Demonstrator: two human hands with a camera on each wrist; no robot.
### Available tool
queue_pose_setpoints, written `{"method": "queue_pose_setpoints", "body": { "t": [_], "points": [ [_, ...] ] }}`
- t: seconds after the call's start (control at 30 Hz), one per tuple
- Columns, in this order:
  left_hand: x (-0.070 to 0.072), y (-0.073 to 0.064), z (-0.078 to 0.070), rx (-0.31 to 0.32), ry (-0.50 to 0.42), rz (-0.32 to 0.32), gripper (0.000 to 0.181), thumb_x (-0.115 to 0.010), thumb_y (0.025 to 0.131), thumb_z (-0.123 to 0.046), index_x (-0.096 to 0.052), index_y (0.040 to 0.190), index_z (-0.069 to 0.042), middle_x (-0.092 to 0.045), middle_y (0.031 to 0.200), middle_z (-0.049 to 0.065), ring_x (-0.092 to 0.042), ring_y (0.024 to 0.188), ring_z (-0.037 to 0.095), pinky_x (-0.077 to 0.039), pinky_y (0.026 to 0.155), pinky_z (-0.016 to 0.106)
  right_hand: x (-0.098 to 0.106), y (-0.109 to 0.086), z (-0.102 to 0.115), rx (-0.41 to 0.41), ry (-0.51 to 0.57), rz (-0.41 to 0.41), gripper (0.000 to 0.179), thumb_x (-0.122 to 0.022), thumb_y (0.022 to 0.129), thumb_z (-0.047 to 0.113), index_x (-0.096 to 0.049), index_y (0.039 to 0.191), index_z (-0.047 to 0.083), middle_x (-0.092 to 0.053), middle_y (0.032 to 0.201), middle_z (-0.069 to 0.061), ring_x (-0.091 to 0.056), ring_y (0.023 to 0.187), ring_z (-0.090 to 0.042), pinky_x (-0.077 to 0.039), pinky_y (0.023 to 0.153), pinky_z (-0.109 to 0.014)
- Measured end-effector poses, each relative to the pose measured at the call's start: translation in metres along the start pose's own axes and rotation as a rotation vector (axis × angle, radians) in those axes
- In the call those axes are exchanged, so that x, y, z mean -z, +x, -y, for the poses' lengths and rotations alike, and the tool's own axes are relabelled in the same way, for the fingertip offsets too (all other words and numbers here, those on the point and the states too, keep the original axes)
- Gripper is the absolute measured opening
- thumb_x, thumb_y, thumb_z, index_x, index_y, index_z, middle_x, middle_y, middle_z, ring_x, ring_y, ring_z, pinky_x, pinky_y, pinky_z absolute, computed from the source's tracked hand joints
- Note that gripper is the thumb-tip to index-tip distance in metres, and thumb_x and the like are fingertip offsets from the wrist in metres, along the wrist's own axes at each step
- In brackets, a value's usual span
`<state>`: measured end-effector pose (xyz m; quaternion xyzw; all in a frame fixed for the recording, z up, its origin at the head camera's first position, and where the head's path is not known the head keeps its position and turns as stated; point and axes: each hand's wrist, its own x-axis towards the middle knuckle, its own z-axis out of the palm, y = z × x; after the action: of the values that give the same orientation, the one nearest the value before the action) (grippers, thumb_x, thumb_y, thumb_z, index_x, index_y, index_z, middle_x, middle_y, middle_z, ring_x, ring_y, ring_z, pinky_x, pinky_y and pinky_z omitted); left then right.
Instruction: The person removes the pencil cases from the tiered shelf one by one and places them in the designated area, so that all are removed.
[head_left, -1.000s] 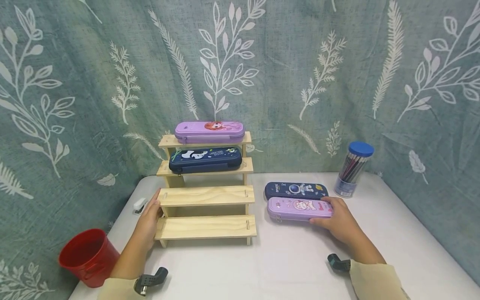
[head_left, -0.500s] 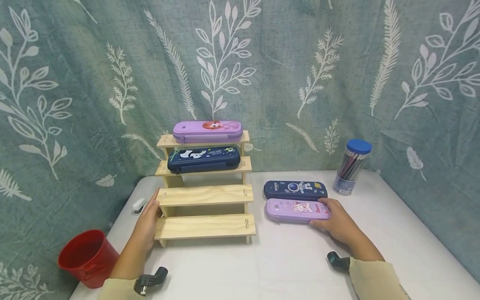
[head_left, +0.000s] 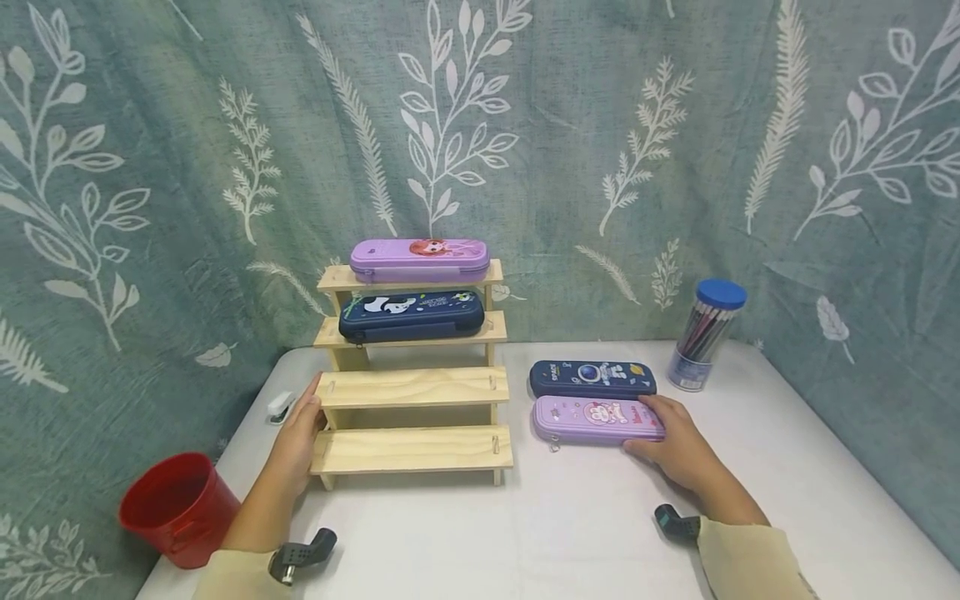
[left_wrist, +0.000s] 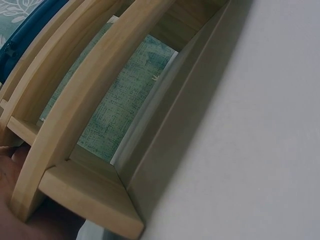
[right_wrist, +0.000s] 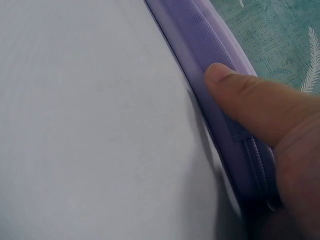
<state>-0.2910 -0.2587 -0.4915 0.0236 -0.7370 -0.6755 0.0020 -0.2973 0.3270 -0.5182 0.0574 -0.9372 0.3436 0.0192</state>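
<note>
My left hand (head_left: 300,433) grips the left end of a four-step wooden rack (head_left: 412,450); in the left wrist view its fingers lie partly hidden behind the rack's boards (left_wrist: 75,110). On the right, my right hand (head_left: 678,440) holds the right end of a lilac pencil case (head_left: 577,421) with a cartoon print. The thumb (right_wrist: 245,95) presses its zipped front side in the right wrist view, where the case sits close over the white tabletop. Right behind it lies a navy pencil case (head_left: 588,377) with an astronaut print.
A purple pencil case (head_left: 405,262) rests on the rack's top step, with a navy panda pencil case (head_left: 412,318) one step below. A red bucket (head_left: 180,508) and a white stapler (head_left: 281,407) stand left. A blue-lidded tub of pencils (head_left: 705,333) stands back right.
The lilac pencil case has come down slightly and lies flatter, showing a little more of the navy case behind it. Both hands keep their places; the head view shifts slightly.
</note>
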Motion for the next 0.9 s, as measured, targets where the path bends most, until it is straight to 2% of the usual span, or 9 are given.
{"method": "queue_pose_setpoints", "body": {
  "t": [0.17, 0.47, 0.63, 0.77, 0.9],
  "points": [
    [-0.001, 0.004, 0.001, -0.001, 0.000, -0.001, 0.056, -0.021, 0.115, -0.043, -0.009, 0.170, -0.035, -0.007, 0.177, 0.000, -0.008, 0.163, 0.036, -0.005, 0.132, 0.053, 0.001, -0.001, -0.004, 0.016, -0.011, -0.012, 0.098, -0.084, 0.089, 0.037, -0.030, 0.161, -0.002, -0.022, 0.165, -0.034, -0.019, 0.152, -0.058, -0.019, 0.120, -0.074],
    [-0.002, 0.004, 0.003, 0.002, -0.002, -0.008, 0.056, -0.021, 0.115, -0.041, -0.009, 0.169, -0.036, -0.008, 0.177, -0.001, -0.008, 0.163, 0.034, -0.003, 0.132, 0.052, 0.001, 0.000, -0.005, -0.008, 0.000, 0.010, 0.104, -0.084, 0.088, 0.040, -0.025, 0.163, 0.000, -0.019, 0.168, -0.032, -0.016, 0.153, -0.058, -0.017, 0.120, -0.074],
    [-0.001, 0.001, 0.003, -0.005, 0.003, 0.004, 0.056, -0.020, 0.115, -0.041, -0.008, 0.170, -0.034, -0.007, 0.177, 0.002, -0.007, 0.163, 0.035, -0.004, 0.132, 0.052, -0.001, -0.001, -0.004, -0.021, 0.016, -0.008, 0.110, -0.083, 0.087, 0.049, -0.021, 0.165, 0.001, -0.016, 0.168, -0.034, -0.014, 0.153, -0.059, -0.016, 0.120, -0.075],
    [0.001, -0.001, 0.001, -0.010, -0.006, 0.006, 0.056, -0.020, 0.115, -0.041, -0.008, 0.170, -0.034, -0.007, 0.177, 0.002, -0.006, 0.163, 0.037, -0.004, 0.131, 0.054, -0.001, -0.002, 0.013, -0.016, 0.013, -0.093, 0.108, -0.080, 0.089, 0.052, -0.022, 0.164, 0.000, -0.013, 0.169, -0.034, -0.011, 0.154, -0.059, -0.015, 0.119, -0.077],
    [0.002, 0.001, 0.000, -0.017, -0.019, 0.006, 0.057, -0.021, 0.115, -0.041, -0.008, 0.170, -0.032, -0.007, 0.177, 0.003, -0.006, 0.163, 0.037, -0.005, 0.131, 0.053, 0.001, -0.001, 0.047, 0.088, 0.014, -0.219, 0.092, -0.077, 0.095, 0.042, -0.030, 0.161, 0.000, -0.019, 0.168, -0.032, -0.017, 0.155, -0.057, -0.018, 0.120, -0.075]
  ]
}}
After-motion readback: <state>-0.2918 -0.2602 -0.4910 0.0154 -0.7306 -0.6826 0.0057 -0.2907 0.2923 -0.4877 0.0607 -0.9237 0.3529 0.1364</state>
